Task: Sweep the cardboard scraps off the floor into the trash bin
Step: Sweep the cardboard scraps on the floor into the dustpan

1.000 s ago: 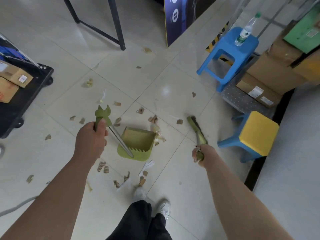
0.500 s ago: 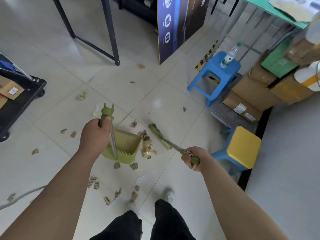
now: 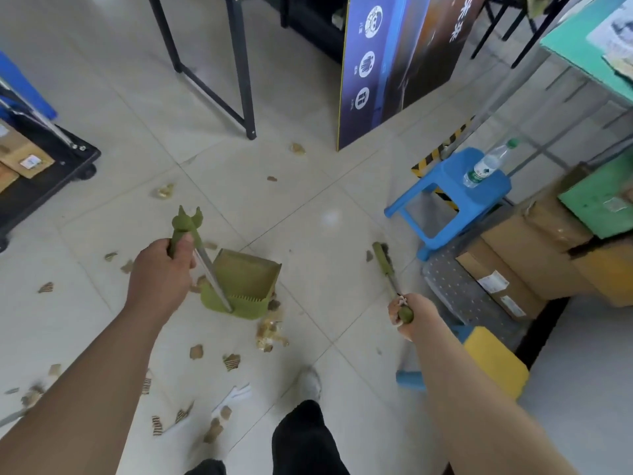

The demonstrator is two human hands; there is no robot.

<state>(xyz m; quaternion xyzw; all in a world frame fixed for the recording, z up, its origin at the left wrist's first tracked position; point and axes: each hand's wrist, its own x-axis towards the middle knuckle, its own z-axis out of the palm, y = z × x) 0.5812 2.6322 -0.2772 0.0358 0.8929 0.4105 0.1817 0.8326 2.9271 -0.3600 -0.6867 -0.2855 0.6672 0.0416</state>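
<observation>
Sweeping is mid-stroke: left hand (image 3: 161, 269) fists the green plastic dustpan (image 3: 245, 286), right hand (image 3: 406, 311) clenches the green broom (image 3: 385, 265), which must next drag brown cardboard scraps (image 3: 270, 332) by the pan's lip inside.

Brown cardboard scraps (image 3: 270, 332) scattered over pale floor tiles, small heap — perhaps crumpled — beside green dustpan (image 3: 245, 286)

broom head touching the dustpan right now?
No. The broom head is out to the right near the blue stool, with bare floor between it and the dustpan.
</observation>
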